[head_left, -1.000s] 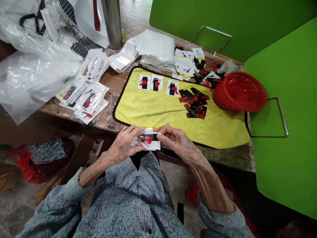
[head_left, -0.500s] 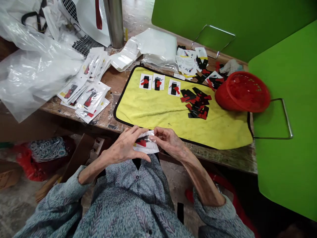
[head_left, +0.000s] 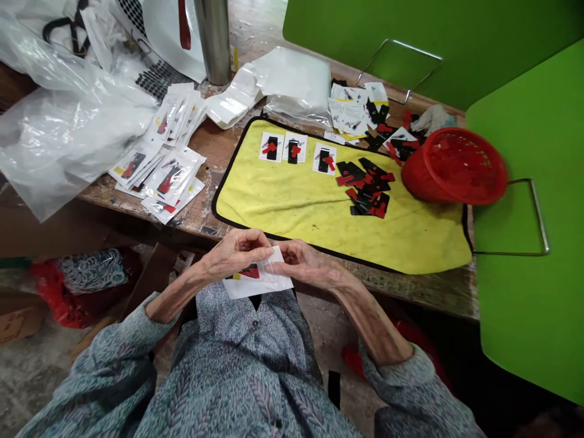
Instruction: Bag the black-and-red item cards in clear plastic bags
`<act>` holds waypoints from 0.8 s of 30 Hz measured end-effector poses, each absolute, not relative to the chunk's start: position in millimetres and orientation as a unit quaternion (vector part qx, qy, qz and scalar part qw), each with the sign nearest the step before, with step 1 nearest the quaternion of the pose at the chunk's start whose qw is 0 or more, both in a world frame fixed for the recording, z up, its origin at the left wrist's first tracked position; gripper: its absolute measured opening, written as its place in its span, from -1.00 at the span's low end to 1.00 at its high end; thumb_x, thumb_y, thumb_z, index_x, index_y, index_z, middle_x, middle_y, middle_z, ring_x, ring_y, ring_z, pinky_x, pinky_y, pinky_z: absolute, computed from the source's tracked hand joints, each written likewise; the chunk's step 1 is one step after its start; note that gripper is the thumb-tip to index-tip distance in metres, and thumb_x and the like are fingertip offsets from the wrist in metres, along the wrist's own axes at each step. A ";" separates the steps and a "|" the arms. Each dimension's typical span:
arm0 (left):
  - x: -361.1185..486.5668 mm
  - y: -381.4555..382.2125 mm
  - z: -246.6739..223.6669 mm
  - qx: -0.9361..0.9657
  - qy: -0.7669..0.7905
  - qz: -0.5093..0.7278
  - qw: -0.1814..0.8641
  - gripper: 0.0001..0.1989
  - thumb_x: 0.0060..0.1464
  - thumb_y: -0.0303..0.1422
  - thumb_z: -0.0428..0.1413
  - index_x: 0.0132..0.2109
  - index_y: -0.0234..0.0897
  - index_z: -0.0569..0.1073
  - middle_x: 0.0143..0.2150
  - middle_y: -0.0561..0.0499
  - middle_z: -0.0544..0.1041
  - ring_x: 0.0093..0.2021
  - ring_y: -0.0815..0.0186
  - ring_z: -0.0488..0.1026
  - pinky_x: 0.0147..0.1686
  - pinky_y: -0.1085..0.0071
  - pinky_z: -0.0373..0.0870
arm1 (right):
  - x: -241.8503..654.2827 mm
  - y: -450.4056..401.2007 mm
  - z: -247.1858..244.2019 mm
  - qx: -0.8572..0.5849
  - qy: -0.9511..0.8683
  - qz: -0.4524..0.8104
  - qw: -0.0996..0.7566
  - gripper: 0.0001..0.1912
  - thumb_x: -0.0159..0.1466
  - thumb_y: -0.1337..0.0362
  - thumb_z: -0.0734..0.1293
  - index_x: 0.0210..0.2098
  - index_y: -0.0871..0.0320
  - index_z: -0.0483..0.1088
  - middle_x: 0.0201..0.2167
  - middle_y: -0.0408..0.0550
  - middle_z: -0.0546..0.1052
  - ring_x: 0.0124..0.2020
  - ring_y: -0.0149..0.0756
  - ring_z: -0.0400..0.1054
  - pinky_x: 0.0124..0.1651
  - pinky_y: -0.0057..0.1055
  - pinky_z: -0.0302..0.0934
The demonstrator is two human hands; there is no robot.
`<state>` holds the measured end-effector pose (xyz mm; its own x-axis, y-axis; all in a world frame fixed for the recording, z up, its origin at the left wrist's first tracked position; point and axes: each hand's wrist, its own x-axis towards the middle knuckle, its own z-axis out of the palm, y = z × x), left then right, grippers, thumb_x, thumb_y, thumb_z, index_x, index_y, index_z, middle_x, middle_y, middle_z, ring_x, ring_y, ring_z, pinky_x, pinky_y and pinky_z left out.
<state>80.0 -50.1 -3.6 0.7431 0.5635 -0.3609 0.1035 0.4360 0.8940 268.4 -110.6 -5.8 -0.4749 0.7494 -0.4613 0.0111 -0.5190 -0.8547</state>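
Observation:
A small clear-and-white plastic packet (head_left: 255,286) with a red and black piece inside is held over my lap, just off the table edge. My left hand (head_left: 237,252) grips it from the left, thumb and fingers closed at its upper edge. From the right, my right hand (head_left: 303,263) pinches its other end. Beyond the hands, three printed cards (head_left: 272,147), each bearing a black piece and a red piece, lie in a row on the yellow cloth (head_left: 274,194). To their right is a loose pile of black and red pieces (head_left: 367,187).
Filled packets (head_left: 168,173) are heaped at the left beside a large clear bag (head_left: 68,134). A red basket (head_left: 456,167) leans at the right near green panels (head_left: 529,213). More cards (head_left: 351,112), a stack of white bags (head_left: 296,79) and a metal cylinder (head_left: 213,42) stand behind.
My left hand has gone from spread over the packet to thumb and fingers closed at its top edge. The packet is slightly lower, with more of its white end showing.

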 end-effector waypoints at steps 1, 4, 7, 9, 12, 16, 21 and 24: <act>79.3 -49.6 -2.5 0.509 0.327 0.142 0.783 -0.73 0.01 -0.22 0.24 -0.39 -0.38 0.43 -0.48 0.09 0.41 -0.48 0.49 0.30 -0.48 0.55 0.25 | 268.5 -109.1 -5.1 -0.442 -0.421 0.753 0.244 -0.63 0.13 0.01 0.43 -0.36 0.19 0.36 -0.46 -0.20 0.36 -0.44 -0.44 0.18 -0.36 -0.47 0.06; 79.1 -49.4 0.6 0.499 0.332 0.144 0.788 -0.72 0.00 -0.22 0.25 -0.39 -0.38 0.44 -0.47 0.07 0.43 -0.47 0.47 0.31 -0.47 0.54 0.26 | 272.1 -104.0 -0.5 -0.420 -0.423 0.772 0.221 -0.63 0.12 0.02 0.44 -0.33 0.20 0.37 -0.43 -0.18 0.38 -0.42 -0.42 0.21 -0.34 -0.47 0.07; 81.6 -51.9 1.5 0.499 0.331 0.154 0.786 -0.71 -0.01 -0.20 0.24 -0.40 -0.37 0.43 -0.50 0.08 0.41 -0.49 0.47 0.29 -0.48 0.53 0.24 | 273.8 -101.2 1.4 -0.426 -0.461 0.753 0.200 -0.68 0.12 0.06 0.43 -0.36 0.20 0.39 -0.49 -0.21 0.33 -0.48 -0.45 0.12 -0.41 -0.48 0.01; 82.8 -53.8 0.9 0.512 0.330 0.148 0.779 -0.70 -0.02 -0.19 0.25 -0.42 -0.37 0.42 -0.51 0.09 0.39 -0.50 0.48 0.28 -0.50 0.53 0.21 | 272.0 -101.3 -0.1 -0.442 -0.488 0.726 0.198 -0.73 0.12 0.10 0.43 -0.39 0.18 0.39 -0.54 -0.23 0.27 -0.51 -0.45 0.05 -0.45 -0.47 -0.05; 82.3 -55.4 -0.1 0.510 0.340 0.141 0.778 -0.68 -0.04 -0.17 0.26 -0.42 -0.36 0.42 -0.52 0.11 0.38 -0.51 0.49 0.28 -0.52 0.55 0.20 | 269.3 -101.7 -2.6 -0.439 -0.480 0.733 0.198 -0.75 0.12 0.11 0.42 -0.39 0.16 0.40 -0.52 -0.22 0.30 -0.50 -0.44 0.07 -0.44 -0.47 -0.03; 81.7 -56.7 0.9 0.480 0.360 0.164 0.783 -0.66 -0.03 -0.14 0.26 -0.42 -0.36 0.39 -0.53 0.11 0.38 -0.54 0.50 0.26 -0.56 0.57 0.22 | 272.2 -97.9 -2.8 -0.400 -0.462 0.773 0.169 -0.66 0.10 0.03 0.44 -0.38 0.20 0.40 -0.51 -0.22 0.34 -0.50 -0.47 0.12 -0.45 -0.51 0.01; 80.3 -56.1 1.8 0.468 0.354 0.158 0.794 -0.66 -0.02 -0.15 0.26 -0.38 -0.36 0.40 -0.48 0.09 0.41 -0.50 0.49 0.33 -0.53 0.56 0.28 | 277.2 -95.9 -2.2 -0.418 -0.449 0.766 0.190 -0.59 0.12 -0.04 0.44 -0.38 0.22 0.41 -0.50 -0.21 0.35 -0.51 -0.47 0.13 -0.46 -0.52 0.01; 78.5 -53.8 -0.4 0.451 0.363 0.187 0.794 -0.66 -0.03 -0.16 0.27 -0.39 -0.36 0.39 -0.46 0.08 0.43 -0.48 0.48 0.35 -0.48 0.54 0.31 | 279.1 -100.1 0.8 -0.462 -0.404 0.744 0.264 -0.55 0.18 -0.12 0.36 -0.40 0.19 0.38 -0.49 -0.18 0.36 -0.50 -0.44 0.15 -0.44 -0.49 0.05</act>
<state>78.5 -53.8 -0.4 0.6674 0.6231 -0.4078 0.0303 0.5244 0.8509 279.1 -100.1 0.8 -0.4332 0.7663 -0.4744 -0.0187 -0.5338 -0.8454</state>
